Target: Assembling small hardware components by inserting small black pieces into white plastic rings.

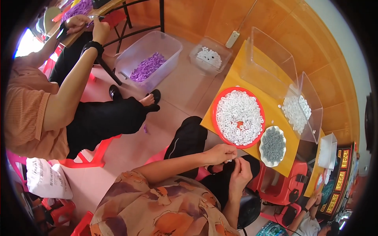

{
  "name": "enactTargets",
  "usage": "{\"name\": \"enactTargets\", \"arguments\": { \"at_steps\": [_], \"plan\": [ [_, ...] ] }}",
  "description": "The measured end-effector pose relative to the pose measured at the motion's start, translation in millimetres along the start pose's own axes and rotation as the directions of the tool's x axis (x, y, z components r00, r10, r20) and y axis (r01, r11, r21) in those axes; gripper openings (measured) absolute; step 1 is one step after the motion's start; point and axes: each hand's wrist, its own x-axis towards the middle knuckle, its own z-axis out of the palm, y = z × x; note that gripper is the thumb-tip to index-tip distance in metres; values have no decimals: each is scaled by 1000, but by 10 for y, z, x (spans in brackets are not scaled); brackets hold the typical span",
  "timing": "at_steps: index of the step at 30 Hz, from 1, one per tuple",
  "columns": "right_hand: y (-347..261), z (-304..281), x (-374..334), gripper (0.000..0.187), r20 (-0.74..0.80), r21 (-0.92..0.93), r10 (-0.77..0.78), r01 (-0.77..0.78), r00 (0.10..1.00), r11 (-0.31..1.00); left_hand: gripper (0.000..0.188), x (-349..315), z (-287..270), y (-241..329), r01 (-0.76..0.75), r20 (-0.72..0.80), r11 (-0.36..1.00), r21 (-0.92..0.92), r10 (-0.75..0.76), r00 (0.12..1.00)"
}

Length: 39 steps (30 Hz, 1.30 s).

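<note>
Over my lap, close to the table's near corner, both hands meet at the fingertips. My left hand [220,154] is closed in a pinch, with a small white piece [229,160] showing at its fingertips. Curled beside it, my right hand [240,177] has thumb and finger pressed together; what it holds is too small to make out. Just beyond them stands a round red tray [214,118] heaped with small white ring-like plastic pieces [238,108]. To its right, a white scalloped dish [263,155] holds many small grey pieces [273,146].
Clear bins [271,59] stand on the yellow table [232,74], one with white pieces [295,114]. On the floor are a tub [169,51] of purple pieces and a smaller box [193,57]. A co-worker [51,106] sits left; red stools [281,183] stand right.
</note>
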Motion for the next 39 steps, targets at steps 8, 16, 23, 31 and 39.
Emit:
{"name": "enactTargets", "arguments": {
  "at_steps": [8,16,23,31,39],
  "plan": [
    [361,-33,-67,32,224,466,366,-429,903,774,20,-85,137,12,-524,142,374,765,696,704],
    [436,-44,-52,38,381,637,368,-529,848,560,23,-14,248,17,-536,340,-35,843,807,482],
    [495,-165,-94,20,303,499,352,-462,886,733,4,120,341,-115,-402,36,756,517,450,893],
    [403,-325,-162,9,103,272,98,-123,990,954,12,236,76,-194,408,468,849,-335,-226,854],
    [554,-304,-231,23,262,321,421,-489,869,811,10,149,443,-53,-153,76,937,313,136,988]
  ]
}}
